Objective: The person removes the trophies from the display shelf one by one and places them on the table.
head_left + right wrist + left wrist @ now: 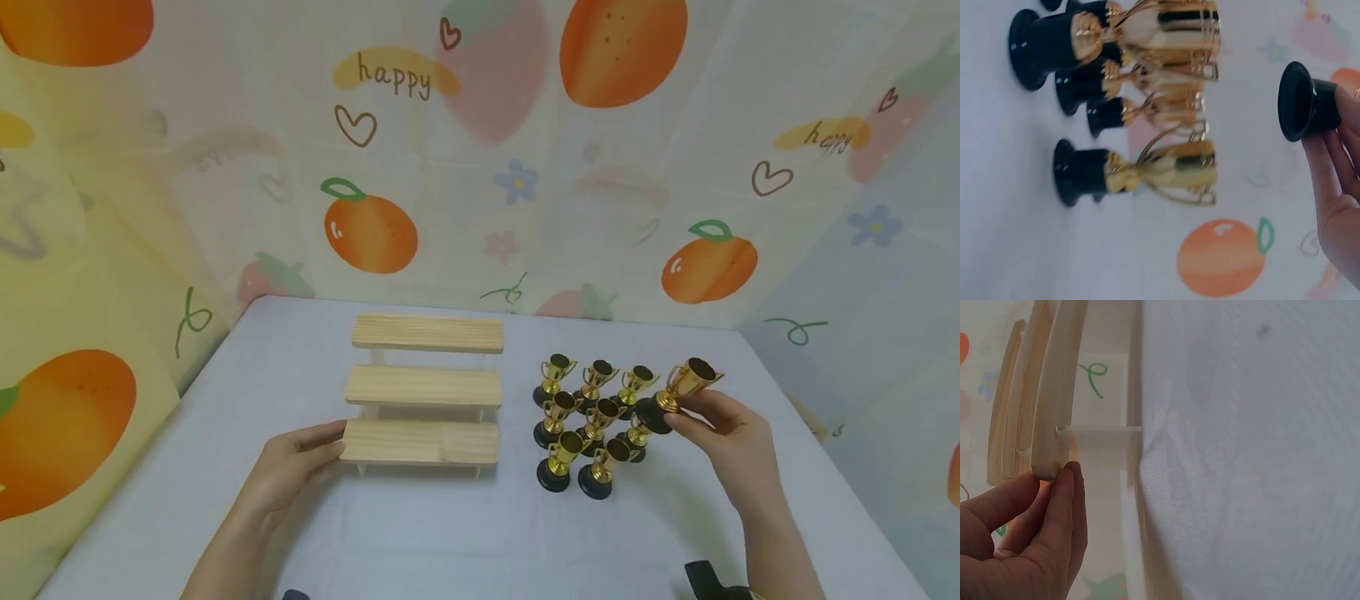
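Note:
A three-step display shelf with pale wooden boards (420, 443) stands on the table. At its lowest board, my left hand (288, 467) pinches the left end; in the left wrist view the thumb and fingertips (1065, 478) meet the board's corner. My right hand (731, 442) holds a small gold trophy cup (686, 382) in the air, tilted to the right. Its hollow black base (1310, 103) faces the other trophies in the right wrist view. Several matching trophies (562, 454) stand upright in a close group right of the shelf, below and left of the held one.
A white cloth covers the table (420, 542). Behind and at both sides hangs a fruit-printed curtain (465, 225). A dark strap-like object (708, 579) shows at the bottom edge, by the right forearm.

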Motion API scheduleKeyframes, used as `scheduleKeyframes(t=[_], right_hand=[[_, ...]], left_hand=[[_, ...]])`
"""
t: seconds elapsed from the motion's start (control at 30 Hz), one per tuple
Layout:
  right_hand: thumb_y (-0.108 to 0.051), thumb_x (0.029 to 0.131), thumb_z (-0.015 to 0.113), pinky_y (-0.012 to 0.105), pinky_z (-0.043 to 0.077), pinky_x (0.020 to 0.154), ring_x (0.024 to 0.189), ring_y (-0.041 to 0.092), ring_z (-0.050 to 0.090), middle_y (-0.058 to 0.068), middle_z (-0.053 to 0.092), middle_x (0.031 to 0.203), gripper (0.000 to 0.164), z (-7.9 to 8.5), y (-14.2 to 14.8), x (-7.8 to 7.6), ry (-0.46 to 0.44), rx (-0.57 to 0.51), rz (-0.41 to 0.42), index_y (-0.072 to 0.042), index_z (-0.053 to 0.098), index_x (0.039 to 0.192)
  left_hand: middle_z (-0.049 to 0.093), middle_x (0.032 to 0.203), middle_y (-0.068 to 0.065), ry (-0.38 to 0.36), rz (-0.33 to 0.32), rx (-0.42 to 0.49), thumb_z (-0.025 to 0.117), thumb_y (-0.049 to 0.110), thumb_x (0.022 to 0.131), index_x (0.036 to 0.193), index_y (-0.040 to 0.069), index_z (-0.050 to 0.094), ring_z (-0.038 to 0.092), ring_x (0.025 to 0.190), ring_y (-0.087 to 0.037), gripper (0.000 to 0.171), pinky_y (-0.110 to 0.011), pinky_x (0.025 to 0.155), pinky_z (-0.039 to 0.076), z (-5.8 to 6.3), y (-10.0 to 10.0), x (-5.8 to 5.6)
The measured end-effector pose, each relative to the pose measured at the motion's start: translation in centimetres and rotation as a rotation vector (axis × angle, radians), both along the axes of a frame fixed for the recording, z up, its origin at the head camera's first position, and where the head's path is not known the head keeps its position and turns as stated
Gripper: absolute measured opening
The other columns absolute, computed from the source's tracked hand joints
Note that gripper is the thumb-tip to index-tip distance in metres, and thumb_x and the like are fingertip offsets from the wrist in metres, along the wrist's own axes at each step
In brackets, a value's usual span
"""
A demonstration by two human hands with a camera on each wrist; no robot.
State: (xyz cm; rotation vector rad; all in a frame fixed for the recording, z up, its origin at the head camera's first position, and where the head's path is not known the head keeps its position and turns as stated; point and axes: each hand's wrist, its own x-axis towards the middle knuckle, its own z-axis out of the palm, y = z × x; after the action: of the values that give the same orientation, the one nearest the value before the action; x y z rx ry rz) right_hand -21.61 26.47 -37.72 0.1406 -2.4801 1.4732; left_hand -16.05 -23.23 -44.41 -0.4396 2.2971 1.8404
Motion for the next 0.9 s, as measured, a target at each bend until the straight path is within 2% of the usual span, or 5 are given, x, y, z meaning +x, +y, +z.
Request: scheduleKeyframes(t=[0.2, 0.37, 0.63, 0.9], right_hand=[[-0.015, 0.085, 0.078, 0.004, 0.053, 0.080, 0.101, -0.018, 0.058, -0.032, 0.066, 0.098, 0.033, -1.9, 2.1, 1.0, -0.086, 0.014, -0.021, 0.001, 0.068, 0.113], [-0.016, 0.085, 0.078, 0.006, 0.054, 0.079, 0.100, -0.018, 0.058, -0.032, 0.065, 0.097, 0.037, -3.6, 3.0, 1.0, -0.135, 0.026, 0.011, 0.005, 0.066, 0.113], [-0.011, 0.085, 0.077, 0.009, 0.056, 0.079, 0.096, -0.015, 0.061, -0.030, 0.068, 0.096, 0.035, -5.8, 3.9, 1.1, -0.171, 0.011, 0.071, 0.008, 0.066, 0.112], [-0.005, 0.083, 0.076, 0.011, 0.057, 0.079, 0.095, -0.011, 0.064, -0.028, 0.069, 0.098, 0.033, -7.2, 4.2, 1.0, -0.170, -0.005, 0.152, 0.009, 0.066, 0.112]], left_hand=[[0.044, 0.152, -0.022, 0.002, -0.001, 0.007, 0.063, 0.019, 0.097, 0.142, -0.002, 0.048, 0.060, 0.116, -0.002, 0.052, -0.010, 0.092, 0.054, 0.0, 0.0, -0.1], [0.045, 0.152, -0.022, 0.002, -0.007, 0.016, 0.062, 0.018, 0.097, 0.142, -0.003, 0.048, 0.060, 0.114, -0.001, 0.052, -0.011, 0.093, 0.054, 0.0, 0.1, -0.2], [0.044, 0.152, -0.024, 0.002, -0.005, 0.032, 0.062, 0.015, 0.097, 0.142, -0.005, 0.048, 0.061, 0.106, 0.005, 0.051, -0.010, 0.092, 0.055, -0.3, 0.2, 0.0], [0.044, 0.152, -0.025, 0.009, 0.005, 0.038, 0.064, 0.015, 0.096, 0.142, -0.005, 0.048, 0.061, 0.100, 0.010, 0.053, -0.009, 0.090, 0.055, -0.1, 0.0, -0.2]])
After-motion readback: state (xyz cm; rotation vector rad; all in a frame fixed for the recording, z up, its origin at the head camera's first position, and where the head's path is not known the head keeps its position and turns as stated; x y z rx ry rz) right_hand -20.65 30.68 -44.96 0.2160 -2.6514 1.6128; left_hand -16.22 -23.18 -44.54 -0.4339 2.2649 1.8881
